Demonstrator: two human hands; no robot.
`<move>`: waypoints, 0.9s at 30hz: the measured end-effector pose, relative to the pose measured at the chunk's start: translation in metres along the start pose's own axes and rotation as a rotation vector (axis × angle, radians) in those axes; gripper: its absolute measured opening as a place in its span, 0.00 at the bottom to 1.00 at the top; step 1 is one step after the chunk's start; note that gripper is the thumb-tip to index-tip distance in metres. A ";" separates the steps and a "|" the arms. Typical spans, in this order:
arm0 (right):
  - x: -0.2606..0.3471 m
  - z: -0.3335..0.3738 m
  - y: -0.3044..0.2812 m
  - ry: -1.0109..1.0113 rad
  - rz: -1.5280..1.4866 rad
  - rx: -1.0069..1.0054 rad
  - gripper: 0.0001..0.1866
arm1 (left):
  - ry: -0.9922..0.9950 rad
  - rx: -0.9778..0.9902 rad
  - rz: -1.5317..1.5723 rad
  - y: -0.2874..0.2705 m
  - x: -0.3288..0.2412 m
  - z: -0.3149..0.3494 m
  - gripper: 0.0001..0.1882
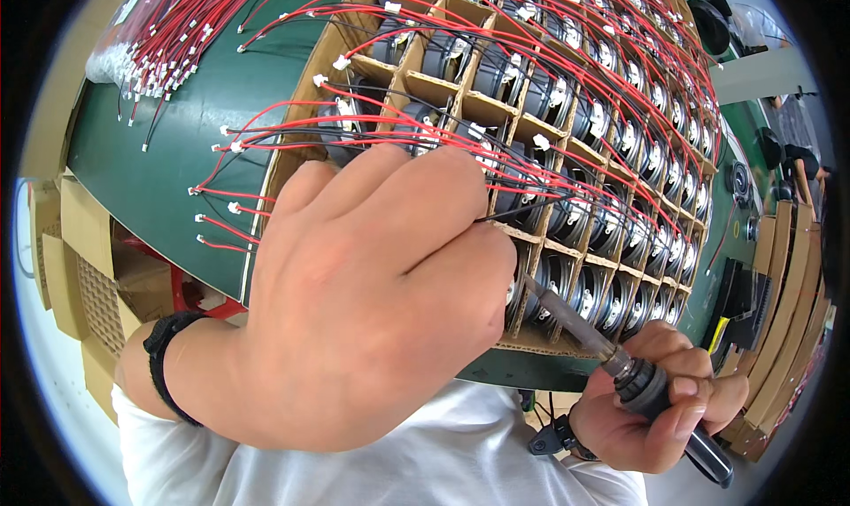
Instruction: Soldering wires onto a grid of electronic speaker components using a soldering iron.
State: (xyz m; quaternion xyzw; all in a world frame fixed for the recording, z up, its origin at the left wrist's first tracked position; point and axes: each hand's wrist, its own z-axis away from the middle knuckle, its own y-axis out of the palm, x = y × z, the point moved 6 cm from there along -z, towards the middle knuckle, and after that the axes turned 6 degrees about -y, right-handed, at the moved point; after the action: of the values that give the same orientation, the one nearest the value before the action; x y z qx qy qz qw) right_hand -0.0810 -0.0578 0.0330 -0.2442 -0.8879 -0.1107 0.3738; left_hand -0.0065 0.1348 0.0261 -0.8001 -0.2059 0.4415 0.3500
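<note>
My left hand [381, 285] is closed over the near left part of a divided cardboard box [305, 90]. A black wire [522, 209] comes out between its fingers, and red and black leads with white plugs pass around it; the fingertips are hidden. In my right hand [660, 409], at the box's near edge, is a soldering iron [577, 324] held like a pen. Its tip points up and left, close to my left fingers; whether it touches anything cannot be seen. Small round speakers [571, 214] with metal terminals stand on edge in the compartments.
A bundle of red leads [181, 41] in clear plastic lies at the far left of the green table [199, 121]. Open cartons [88, 267] stand beside the table's left edge. Cardboard sheets [775, 311] are stacked at the right. Another person [804, 165] is at the far right.
</note>
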 end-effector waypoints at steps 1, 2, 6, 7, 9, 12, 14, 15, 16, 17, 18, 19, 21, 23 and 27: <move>0.000 0.000 0.000 -0.002 0.005 -0.010 0.14 | 0.002 -0.003 0.002 0.000 0.000 0.000 0.13; 0.000 0.000 0.000 -0.004 0.009 -0.020 0.14 | 0.005 -0.011 0.011 -0.001 0.000 0.000 0.13; 0.000 -0.002 0.000 0.023 0.014 -0.017 0.14 | -0.008 0.016 0.006 -0.001 -0.001 0.000 0.13; 0.001 -0.002 0.000 0.016 0.021 -0.021 0.14 | -0.010 0.016 0.005 -0.002 -0.001 0.000 0.13; 0.001 -0.002 0.001 0.003 0.034 -0.027 0.14 | -0.010 0.019 0.003 -0.002 -0.001 0.000 0.13; 0.000 -0.002 0.000 0.035 0.027 -0.041 0.12 | -0.007 0.024 0.003 -0.001 0.000 0.000 0.13; 0.001 -0.002 -0.001 0.010 0.031 -0.058 0.12 | -0.008 0.024 0.008 -0.001 0.000 0.001 0.13; 0.001 -0.002 -0.002 -0.001 0.034 -0.067 0.12 | -0.010 0.029 0.005 -0.001 0.000 0.001 0.13; 0.001 -0.002 -0.003 0.006 0.031 -0.069 0.12 | -0.012 0.037 0.005 -0.001 0.001 0.001 0.13; 0.001 -0.003 -0.005 0.014 0.027 -0.071 0.13 | -0.009 0.036 0.012 -0.002 0.000 0.001 0.13; 0.001 -0.003 -0.006 0.022 0.024 -0.073 0.13 | -0.014 0.045 0.003 -0.001 0.001 0.001 0.13; 0.000 -0.003 -0.007 0.027 0.020 -0.087 0.13 | -0.012 0.045 -0.001 -0.001 0.001 0.001 0.13; -0.001 -0.003 -0.010 0.036 0.012 -0.116 0.13 | -0.012 0.047 -0.007 -0.001 0.000 0.001 0.13; -0.001 -0.003 -0.010 0.042 -0.012 -0.112 0.13 | -0.016 0.046 -0.001 -0.002 0.000 0.001 0.13; -0.001 -0.003 -0.014 0.080 -0.034 -0.135 0.13 | -0.020 0.068 -0.008 -0.002 0.000 0.001 0.13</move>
State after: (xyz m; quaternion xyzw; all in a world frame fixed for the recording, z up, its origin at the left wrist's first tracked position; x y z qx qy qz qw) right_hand -0.0855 -0.0715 0.0339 -0.2493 -0.8668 -0.1865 0.3895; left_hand -0.0074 0.1365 0.0271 -0.7824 -0.1975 0.4548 0.3769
